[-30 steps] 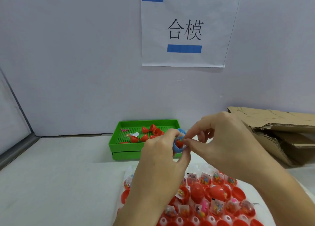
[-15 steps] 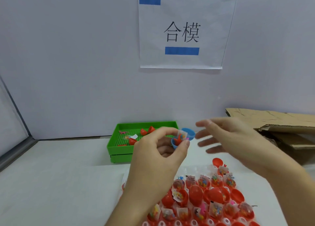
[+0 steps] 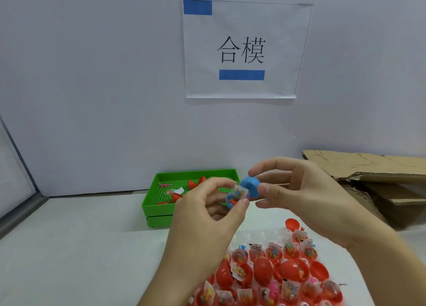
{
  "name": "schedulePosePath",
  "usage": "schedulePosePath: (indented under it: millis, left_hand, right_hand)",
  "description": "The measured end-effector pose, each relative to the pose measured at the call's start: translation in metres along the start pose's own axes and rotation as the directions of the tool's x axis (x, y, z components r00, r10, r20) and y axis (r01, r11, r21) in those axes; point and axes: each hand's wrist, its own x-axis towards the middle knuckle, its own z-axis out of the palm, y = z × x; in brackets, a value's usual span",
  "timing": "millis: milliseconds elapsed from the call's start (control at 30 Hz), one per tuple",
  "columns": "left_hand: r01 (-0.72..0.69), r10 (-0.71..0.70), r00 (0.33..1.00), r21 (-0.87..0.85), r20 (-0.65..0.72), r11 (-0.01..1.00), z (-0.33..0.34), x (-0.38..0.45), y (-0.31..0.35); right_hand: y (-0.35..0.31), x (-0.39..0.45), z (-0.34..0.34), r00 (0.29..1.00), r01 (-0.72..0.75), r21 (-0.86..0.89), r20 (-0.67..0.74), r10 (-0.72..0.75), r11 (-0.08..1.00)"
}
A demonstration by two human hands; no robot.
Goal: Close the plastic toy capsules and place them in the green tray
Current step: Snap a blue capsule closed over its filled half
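My left hand [image 3: 207,215] pinches the lower half of a blue capsule [image 3: 231,200] with a small bagged toy sticking out of it. My right hand [image 3: 306,197] holds the blue upper half [image 3: 250,185] between thumb and forefinger, just above and right of the lower half. The two halves stay apart. Behind my hands stands the green tray [image 3: 159,204] with a few red capsule pieces [image 3: 192,183] and small toy bits in it.
Several open red capsule halves [image 3: 272,273] with bagged toys fill a white holder at the bottom right. Torn cardboard [image 3: 373,181] lies at the right against the wall. A paper sign [image 3: 244,49] hangs on the wall above.
My right hand, open and away from the capsule half a second ago, now holds the blue upper half over the lower half in my left hand.
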Motion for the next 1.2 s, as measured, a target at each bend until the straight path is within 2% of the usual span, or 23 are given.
schedulePosePath:
  millis: [100,367,667,867,1033,1100,1200]
  left_hand:
    - [0.000,0.000,1.000,0.009,-0.014,1.000,0.000,0.000,0.001]
    - [0.000,-0.001,1.000,-0.015,-0.018,1.000,0.000,0.000,0.002]
    - [0.030,-0.006,0.997,-0.298,0.081,0.954,-0.009,0.004,0.005]
    - [0.033,-0.005,0.996,-0.313,0.092,0.949,-0.010,0.005,0.006]
    - [0.017,-0.013,1.000,-0.284,0.017,0.959,-0.010,0.006,0.004]
    - [0.009,-0.013,1.000,-0.244,-0.013,0.970,-0.009,0.007,0.002]
    - [-0.004,-0.004,0.999,-0.153,-0.054,0.988,-0.008,0.007,-0.002]
  right_hand:
    - [-0.001,0.001,0.002,0.999,0.037,-0.066,-0.011,-0.038,0.997]
    - [0.001,0.002,0.003,0.998,0.057,-0.042,-0.031,-0.058,0.997]
    - [-0.002,0.001,0.005,0.998,0.061,0.262,-0.039,-0.052,0.963]
    - [-0.004,0.001,0.006,0.999,0.036,0.329,-0.049,-0.021,0.944]
    - [0.000,0.002,0.009,0.999,-0.006,0.386,-0.043,0.025,0.923]
    - [-0.001,0.001,0.010,0.999,-0.003,0.292,-0.037,0.014,0.956]
    - [-0.003,-0.001,0.011,0.986,0.101,-0.097,-0.124,-0.113,0.990]
